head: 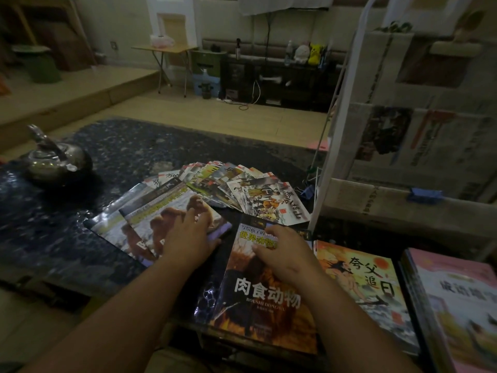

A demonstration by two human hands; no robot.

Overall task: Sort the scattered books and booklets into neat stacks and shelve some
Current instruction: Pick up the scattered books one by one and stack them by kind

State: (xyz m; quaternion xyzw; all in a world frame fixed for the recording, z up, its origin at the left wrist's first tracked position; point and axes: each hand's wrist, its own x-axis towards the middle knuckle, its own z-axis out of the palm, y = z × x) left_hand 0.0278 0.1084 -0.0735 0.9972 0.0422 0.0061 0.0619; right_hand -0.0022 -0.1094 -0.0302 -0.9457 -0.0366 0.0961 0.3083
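1. Right hand (285, 254): it lies palm down on the upper part of the dark animal book (269, 305). The fingers are flat and apart and the thumb points left. It presses on the cover and grips nothing.
2. The dark animal book lies tilted at the near edge of the table (53, 224). Just beside it on the right lie the orange book (371, 292) and the pink book (457, 305).
3. Left hand (188, 235): it rests on the camel book (161, 214), fingers spread over the cover. The thumb lies at the book's near corner. Whether the thumb pinches that corner cannot be told.
4. The camel book tops a loose pile of larger books, each slid off the one below.
5. Beyond the hands, the small booklets (231, 181) lie fanned in an overlapping arc, not yet stacked. A blue clip (306, 191) lies at the right end of the fan, beside the white shelf post (326, 184).
6. A metal kettle (53, 160) stands at the far left of the table, well apart from the books.

Likely faults:
- The covers look glossy and the tabletop looks slick. A one-sided push may skew the loose pile further instead of squaring it.
- The dark animal book may slide off toward the person if it is drawn nearer under a flat palm.
- Sweeping the fan together from one end may scatter the booklets or push them against the clip and the shelf post.
- Dim light may cause titles to be misread and books to be put on the wrong stack.
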